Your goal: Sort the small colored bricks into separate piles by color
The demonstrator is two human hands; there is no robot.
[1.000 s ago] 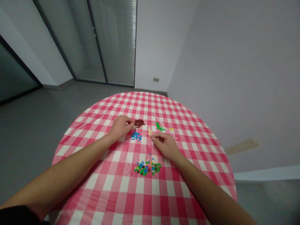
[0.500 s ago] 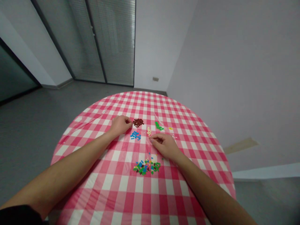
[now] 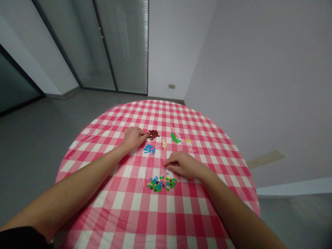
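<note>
My left hand (image 3: 134, 139) rests at the left edge of a dark brown pile of small pieces (image 3: 153, 134). Its fingers are pinched together; whatever lies between them is too small to make out. Lower down, my right hand (image 3: 186, 164) has thumb and forefinger closed around a tiny blue piece (image 3: 164, 168) at the tablecloth. Just below that hand lies a mixed heap of green, blue, brown and yellow pieces (image 3: 162, 183). Blue pieces (image 3: 149, 149) form a group under the left hand, and cream pieces (image 3: 164, 144) sit between the two hands.
Green pieces (image 3: 175, 138) lie farther back to the right, with a few yellow pieces (image 3: 188, 141) and pale pink bits (image 3: 192, 149) beyond. A red-and-white checked tablecloth (image 3: 124, 214) covers the round table. A wall stands close on the right.
My right hand has moved down toward me, from beside the cream pieces to the tiny blue piece above the mixed heap. My left hand stays by the brown pile, its fingertips slightly nearer it.
</note>
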